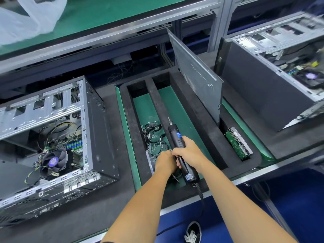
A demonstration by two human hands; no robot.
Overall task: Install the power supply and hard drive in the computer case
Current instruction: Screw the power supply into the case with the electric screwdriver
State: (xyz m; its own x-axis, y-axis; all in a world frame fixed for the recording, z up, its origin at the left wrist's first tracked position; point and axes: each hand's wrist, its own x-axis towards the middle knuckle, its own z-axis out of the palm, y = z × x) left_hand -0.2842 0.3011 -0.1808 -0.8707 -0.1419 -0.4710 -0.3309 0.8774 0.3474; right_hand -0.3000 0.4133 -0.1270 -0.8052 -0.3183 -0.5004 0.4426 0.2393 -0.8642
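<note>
Head-camera view over an assembly counter (289,151): the right hand (188,153) grips a black electric screwdriver (182,151), bit pointing away, above a black foam tray (192,109). The left hand (164,161), fingers curled, meets it at the tool's handle; whether it pinches anything cannot be told. A hard drive (238,143), circuit board up, lies in the tray's right-hand slot, right of both hands and well apart from them. An open computer case (57,134) lies on its side to the left, fan and cables showing. A loose grey side panel (198,78) stands in the tray, while a second case (280,67) sits at far right.
</note>
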